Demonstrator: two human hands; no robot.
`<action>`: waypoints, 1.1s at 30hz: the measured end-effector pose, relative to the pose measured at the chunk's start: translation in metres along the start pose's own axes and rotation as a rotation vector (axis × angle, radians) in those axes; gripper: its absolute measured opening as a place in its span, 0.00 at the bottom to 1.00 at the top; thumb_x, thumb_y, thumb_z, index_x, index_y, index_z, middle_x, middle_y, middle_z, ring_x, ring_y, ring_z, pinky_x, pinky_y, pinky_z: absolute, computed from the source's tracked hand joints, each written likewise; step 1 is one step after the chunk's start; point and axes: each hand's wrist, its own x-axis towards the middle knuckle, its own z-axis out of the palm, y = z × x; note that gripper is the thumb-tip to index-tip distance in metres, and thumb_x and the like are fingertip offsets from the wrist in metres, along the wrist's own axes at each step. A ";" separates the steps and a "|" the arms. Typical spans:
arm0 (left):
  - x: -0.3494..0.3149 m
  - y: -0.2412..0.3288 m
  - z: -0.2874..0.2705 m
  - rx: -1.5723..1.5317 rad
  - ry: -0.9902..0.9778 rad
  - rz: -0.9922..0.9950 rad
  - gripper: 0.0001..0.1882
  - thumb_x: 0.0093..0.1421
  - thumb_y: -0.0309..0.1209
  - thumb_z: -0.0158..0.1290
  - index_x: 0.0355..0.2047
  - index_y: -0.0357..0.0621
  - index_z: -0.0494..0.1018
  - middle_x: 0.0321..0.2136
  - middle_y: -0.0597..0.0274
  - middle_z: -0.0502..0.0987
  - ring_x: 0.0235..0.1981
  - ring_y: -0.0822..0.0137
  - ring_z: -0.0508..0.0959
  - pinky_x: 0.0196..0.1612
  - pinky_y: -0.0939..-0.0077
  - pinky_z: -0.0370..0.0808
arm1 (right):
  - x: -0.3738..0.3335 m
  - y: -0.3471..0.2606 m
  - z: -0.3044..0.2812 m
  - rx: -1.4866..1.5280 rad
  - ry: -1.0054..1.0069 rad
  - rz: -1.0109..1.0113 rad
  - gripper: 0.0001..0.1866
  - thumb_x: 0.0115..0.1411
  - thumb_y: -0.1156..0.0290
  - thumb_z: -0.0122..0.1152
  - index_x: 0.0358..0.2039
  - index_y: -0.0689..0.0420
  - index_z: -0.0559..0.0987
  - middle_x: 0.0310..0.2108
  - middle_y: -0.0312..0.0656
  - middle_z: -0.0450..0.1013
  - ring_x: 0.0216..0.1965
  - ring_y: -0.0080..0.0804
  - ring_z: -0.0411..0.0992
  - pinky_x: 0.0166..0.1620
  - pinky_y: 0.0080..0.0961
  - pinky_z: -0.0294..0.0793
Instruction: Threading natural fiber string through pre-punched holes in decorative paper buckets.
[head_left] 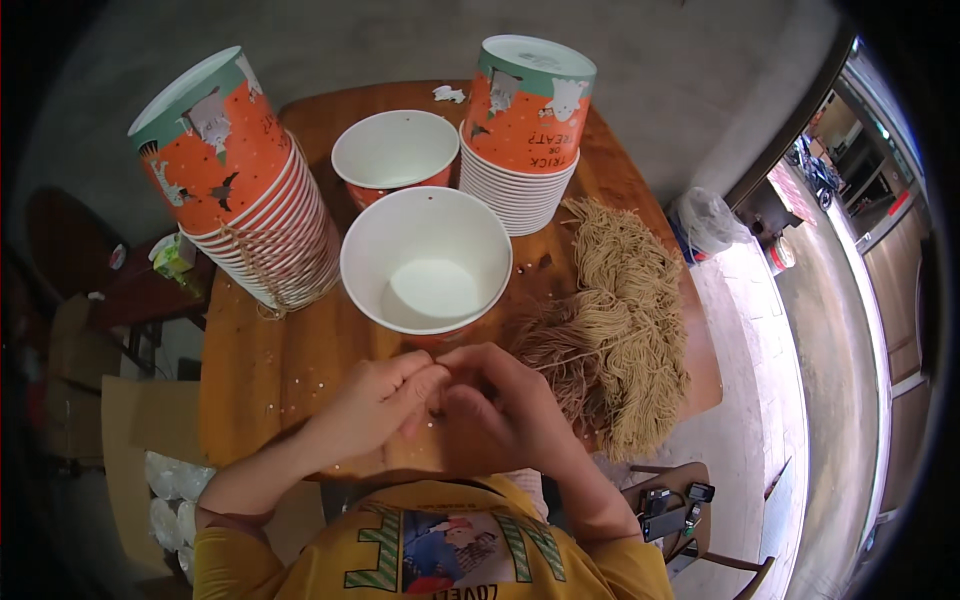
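My left hand [372, 408] and my right hand [512, 402] meet over the front of the wooden table, fingertips pinched together. Whatever lies between their fingers is hidden or too small to make out. Just beyond them stands a white-lined paper bucket [425, 235], upright with its mouth facing me; neither hand clearly holds it. Behind it is a second paper bucket [396, 152], its outside orange. To the right of my right hand lies a thick heap of tan cords [640, 345], with a browner, looser bunch of cords [560, 350] at its near left side.
Tall stacks of upside-down orange and green buckets stand at left [225, 150] and back right [530, 110]; the left one leans, with cords hanging over its rims. White specks dot the wooden table [250, 370]. A wooden chair [735, 562] holding small devices is at lower right.
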 end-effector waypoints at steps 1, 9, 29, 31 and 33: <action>-0.001 -0.003 -0.005 -0.024 -0.019 0.018 0.14 0.69 0.35 0.44 0.33 0.36 0.71 0.19 0.63 0.75 0.20 0.74 0.75 0.25 0.76 0.71 | 0.001 0.004 0.003 0.005 -0.007 -0.001 0.14 0.59 0.74 0.59 0.46 0.60 0.72 0.39 0.47 0.73 0.36 0.43 0.75 0.40 0.29 0.75; 0.000 -0.014 -0.034 0.517 0.469 0.637 0.09 0.58 0.27 0.55 0.39 0.39 0.72 0.28 0.58 0.72 0.29 0.61 0.74 0.36 0.70 0.71 | 0.003 0.008 0.020 -0.150 0.254 -0.038 0.07 0.55 0.77 0.62 0.31 0.59 0.72 0.26 0.40 0.73 0.23 0.26 0.73 0.28 0.22 0.73; 0.016 -0.003 -0.023 0.840 0.321 0.733 0.15 0.53 0.23 0.55 0.43 0.42 0.71 0.31 0.57 0.70 0.35 0.56 0.70 0.42 0.63 0.65 | 0.002 0.029 0.023 0.003 0.350 0.150 0.06 0.54 0.77 0.60 0.28 0.61 0.71 0.17 0.39 0.70 0.19 0.20 0.68 0.26 0.20 0.69; 0.015 -0.003 -0.023 0.829 0.306 0.707 0.15 0.54 0.24 0.54 0.43 0.42 0.70 0.32 0.57 0.71 0.36 0.55 0.70 0.42 0.63 0.65 | 0.002 0.029 0.021 -0.013 0.344 0.144 0.06 0.54 0.76 0.60 0.28 0.61 0.71 0.17 0.39 0.70 0.19 0.20 0.68 0.26 0.20 0.69; 0.016 -0.004 -0.023 0.829 0.304 0.704 0.16 0.54 0.24 0.54 0.44 0.42 0.70 0.32 0.57 0.70 0.36 0.55 0.70 0.43 0.63 0.65 | 0.001 0.029 0.020 -0.031 0.350 0.148 0.06 0.54 0.76 0.60 0.28 0.61 0.71 0.17 0.39 0.70 0.19 0.19 0.68 0.26 0.20 0.69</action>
